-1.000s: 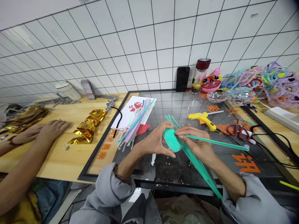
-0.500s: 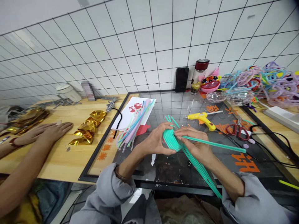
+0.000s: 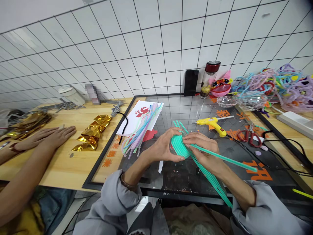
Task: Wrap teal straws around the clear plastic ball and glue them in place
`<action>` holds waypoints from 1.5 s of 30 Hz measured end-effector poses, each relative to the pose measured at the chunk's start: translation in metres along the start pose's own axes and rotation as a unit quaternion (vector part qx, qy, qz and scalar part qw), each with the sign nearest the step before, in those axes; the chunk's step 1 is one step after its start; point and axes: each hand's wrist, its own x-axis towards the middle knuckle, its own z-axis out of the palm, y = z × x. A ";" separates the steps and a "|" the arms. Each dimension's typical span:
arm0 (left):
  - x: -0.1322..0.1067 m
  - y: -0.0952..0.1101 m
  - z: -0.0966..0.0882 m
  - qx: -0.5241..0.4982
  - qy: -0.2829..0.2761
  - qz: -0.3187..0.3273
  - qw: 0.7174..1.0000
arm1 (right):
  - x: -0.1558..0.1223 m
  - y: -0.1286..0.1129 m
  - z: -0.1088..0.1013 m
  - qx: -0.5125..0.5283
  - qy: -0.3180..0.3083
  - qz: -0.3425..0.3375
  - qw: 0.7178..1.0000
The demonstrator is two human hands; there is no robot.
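Both hands work over the dark glass tabletop. My left hand point(image 3: 162, 147) is closed round a rounded bundle of green pipe cleaners point(image 3: 180, 146), thumb at its near edge and fingertips at its far edge. Against the bundle's right side, my right hand point(image 3: 204, 148) pinches a green pipe cleaner point(image 3: 234, 160) whose free end sticks out to the right. Further green pipe cleaners point(image 3: 212, 181) trail from under the right hand toward the table's front edge, and a few tips poke out above the bundle. Whatever lies inside the bundle is hidden.
A yellow glue gun point(image 3: 213, 124) and red-handled scissors point(image 3: 251, 136) lie right. Pastel pipe cleaners point(image 3: 140, 130) rest on white paper point(image 3: 122, 129) at left. Behind stand a phone point(image 3: 191, 82) and a bottle point(image 3: 207, 81). Another person's hands point(image 3: 56, 137) are far left, near gold foil point(image 3: 94, 132).
The free end of the pinched green pipe cleaner has dipped slightly. Both hands keep nearly the same grip and position.
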 end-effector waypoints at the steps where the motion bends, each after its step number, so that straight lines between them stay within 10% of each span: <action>1: 0.000 0.000 0.000 0.001 0.000 0.002 1.000 | 0.000 0.000 0.000 -0.002 -0.001 -0.003 1.000; 45: -0.001 -0.005 0.000 -0.050 0.015 -0.047 0.998 | 0.001 0.002 0.000 -0.035 -0.002 0.018 0.999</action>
